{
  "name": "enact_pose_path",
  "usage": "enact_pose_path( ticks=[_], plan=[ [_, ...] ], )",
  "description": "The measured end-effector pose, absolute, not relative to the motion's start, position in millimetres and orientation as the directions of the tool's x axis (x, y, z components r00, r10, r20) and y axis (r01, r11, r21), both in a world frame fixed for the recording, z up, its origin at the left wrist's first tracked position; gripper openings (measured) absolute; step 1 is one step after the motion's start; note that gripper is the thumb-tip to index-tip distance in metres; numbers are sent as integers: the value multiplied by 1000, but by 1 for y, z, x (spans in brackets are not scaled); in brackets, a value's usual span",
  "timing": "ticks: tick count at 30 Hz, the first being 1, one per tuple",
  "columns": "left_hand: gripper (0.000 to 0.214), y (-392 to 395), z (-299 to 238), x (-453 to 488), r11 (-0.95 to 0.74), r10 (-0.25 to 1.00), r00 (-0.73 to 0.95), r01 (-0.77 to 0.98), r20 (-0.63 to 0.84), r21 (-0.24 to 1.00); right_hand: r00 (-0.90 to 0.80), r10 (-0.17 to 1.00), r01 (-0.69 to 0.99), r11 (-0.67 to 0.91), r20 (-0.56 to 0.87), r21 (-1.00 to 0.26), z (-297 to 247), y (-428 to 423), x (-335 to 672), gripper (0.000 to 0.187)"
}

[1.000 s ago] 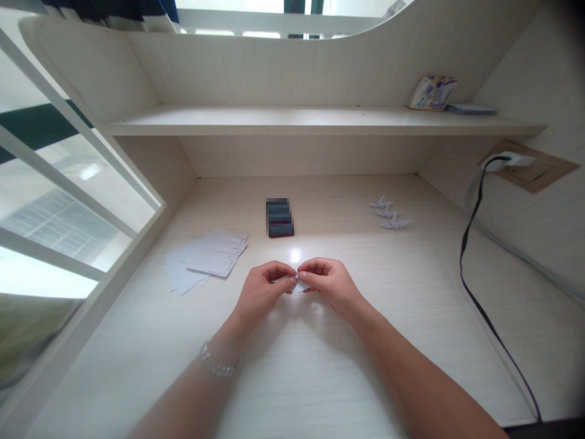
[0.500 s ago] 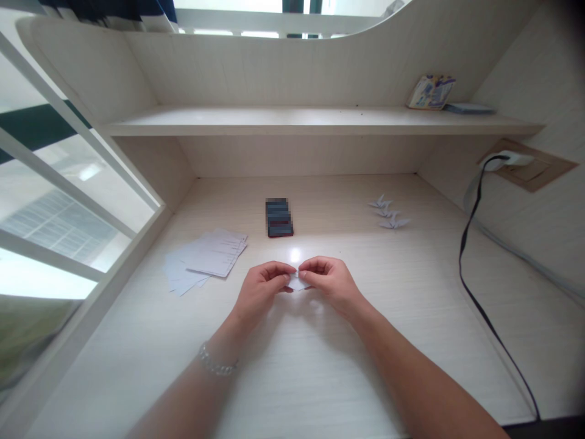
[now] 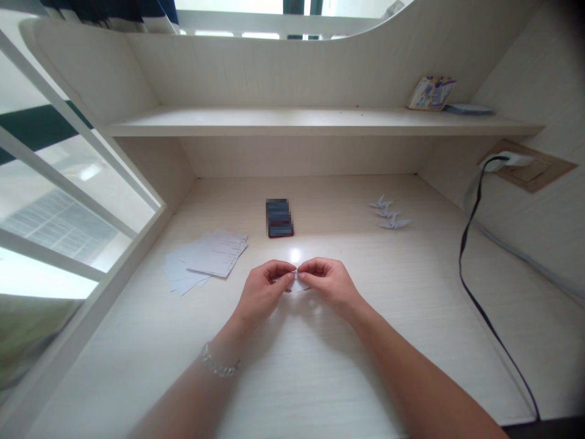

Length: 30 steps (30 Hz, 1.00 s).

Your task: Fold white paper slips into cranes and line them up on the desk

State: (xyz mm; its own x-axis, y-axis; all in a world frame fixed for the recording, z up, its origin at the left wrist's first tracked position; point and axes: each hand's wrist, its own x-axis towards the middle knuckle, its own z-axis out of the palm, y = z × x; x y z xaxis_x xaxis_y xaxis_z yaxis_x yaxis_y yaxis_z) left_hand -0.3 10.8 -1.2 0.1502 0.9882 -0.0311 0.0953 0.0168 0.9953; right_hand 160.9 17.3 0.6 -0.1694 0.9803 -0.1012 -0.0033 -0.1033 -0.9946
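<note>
A small folded piece of white paper [image 3: 299,285] is pinched between both hands over the middle of the desk. My left hand [image 3: 269,281] grips its left side between thumb and fingers, and my right hand [image 3: 325,277] grips the right side. The fingertips nearly meet at its top edge and cover much of it, so its exact folds are hidden. Off to the right on the desk stand three white paper cranes [image 3: 388,213] in a row. To the left lies a fanned stack of white paper sheets [image 3: 214,256].
A dark phone-like object [image 3: 280,218], its face pixelated, lies beyond my hands. On the right a black cable [image 3: 464,244] runs from a wall socket [image 3: 530,164] down the desk. The shelf [image 3: 292,116] above holds a colourful packet [image 3: 431,93] and a thin flat item [image 3: 469,110].
The fingertips of both hands have drawn slightly closer together on the paper, and my left thumb has shifted a little up and to the right. Everything else stays put.
</note>
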Motion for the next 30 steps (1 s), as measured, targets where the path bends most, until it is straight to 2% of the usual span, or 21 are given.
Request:
enact_pose_path(
  ticks=[10, 21, 30],
  plan=[
    [22, 11, -3, -2, 8, 986, 168, 72, -20, 997, -164, 982, -7, -100, -97, -995, -1, 17, 161, 14],
    [28, 13, -6, -2, 95, 983, 163, -78, -81, 992, -147, 982, -18, -122, -118, -992, 1, 17, 162, 14],
    [25, 12, -5, -1, 29, 987, 156, -17, -26, 999, -153, 980, -12, -134, -131, -991, 1, 17, 161, 15]
  ],
)
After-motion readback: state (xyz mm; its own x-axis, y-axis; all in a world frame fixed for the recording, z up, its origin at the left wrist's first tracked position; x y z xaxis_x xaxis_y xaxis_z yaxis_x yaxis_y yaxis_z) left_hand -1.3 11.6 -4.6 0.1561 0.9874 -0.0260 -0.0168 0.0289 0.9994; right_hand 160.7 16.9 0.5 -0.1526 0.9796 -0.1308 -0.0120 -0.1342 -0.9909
